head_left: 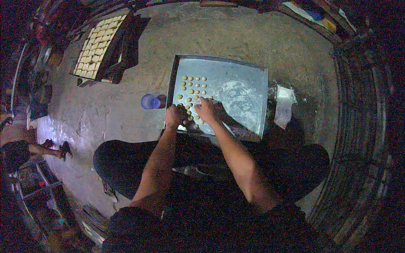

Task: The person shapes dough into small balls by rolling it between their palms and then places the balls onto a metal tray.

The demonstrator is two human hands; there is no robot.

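A square metal tray (pixel 240 90) dusted with flour lies on the floor in front of me. Several small round yellowish dough pieces (pixel 193 84) sit in rows on its left half. My left hand (pixel 175 116) is at the tray's near left edge, fingers curled over some dough there. My right hand (pixel 205 109) is beside it, fingertips pinched at a small dough piece among the nearest rows. What each hand grips is too small and dark to make out fully. My dark-clothed knees spread to both sides below the tray.
A second tray (pixel 98 46) filled with several pale square pieces rests tilted at the far left. A small blue cup (pixel 148 101) stands left of the metal tray. A white folded cloth or bag (pixel 284 104) lies to its right. Another person's arm (pixel 40 149) shows far left.
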